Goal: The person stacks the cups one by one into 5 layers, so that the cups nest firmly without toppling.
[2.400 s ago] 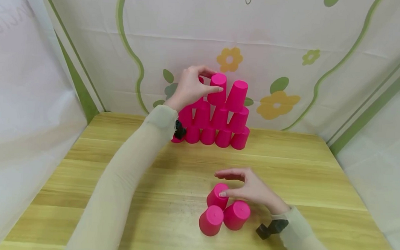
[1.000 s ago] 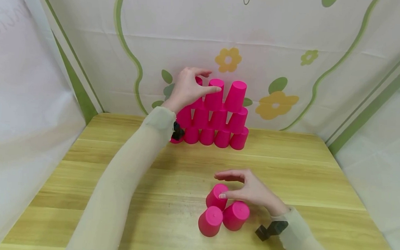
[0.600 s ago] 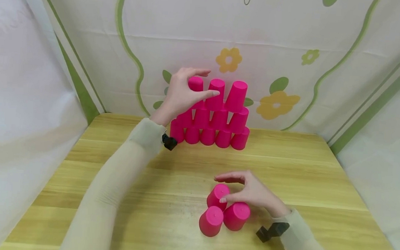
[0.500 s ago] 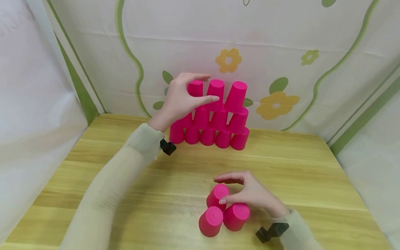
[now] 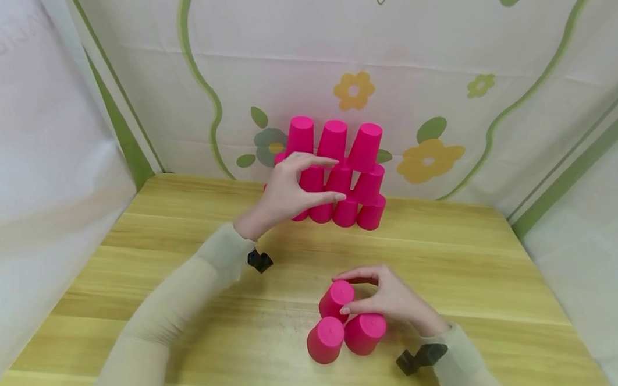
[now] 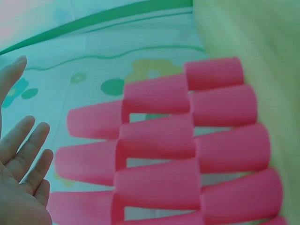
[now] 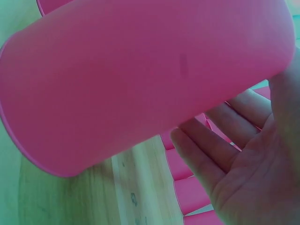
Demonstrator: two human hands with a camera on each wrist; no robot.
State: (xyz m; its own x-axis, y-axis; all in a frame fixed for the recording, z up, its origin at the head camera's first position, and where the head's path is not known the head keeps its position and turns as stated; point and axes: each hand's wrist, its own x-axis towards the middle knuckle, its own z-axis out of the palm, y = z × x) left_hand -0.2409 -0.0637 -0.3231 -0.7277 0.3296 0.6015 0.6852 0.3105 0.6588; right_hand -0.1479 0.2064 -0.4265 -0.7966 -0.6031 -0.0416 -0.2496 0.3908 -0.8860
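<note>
My left hand [image 5: 288,189] hovers in front of a stacked wall of upside-down pink cups, thumb and fingers spread apart with nothing between them. Three cups form the wall's top row, among them the middle top cup [image 5: 333,142]; the hand hides part of the lower rows. In the left wrist view the fingers [image 6: 35,161] are apart from the stacked cups [image 6: 157,136]. My right hand [image 5: 387,293] pinches the farthest of three loose cups, a pink cup [image 5: 335,302], thumb on the near side, fingertips behind its top. A nearer cup [image 7: 140,84] fills much of the right wrist view.
Beside the pinched cup stand two more inverted cups, a front cup [image 5: 325,341] and a right cup [image 5: 365,335]. All stand on a wooden table [image 5: 467,271]. Directly behind the wall of cups hangs a flower-printed cloth [image 5: 427,47]; cloth also closes off both sides.
My left hand has let go of the middle top-row cup after setting it down, and has drawn back and lower. The right hand's fingers have closed in on the far loose cup.
</note>
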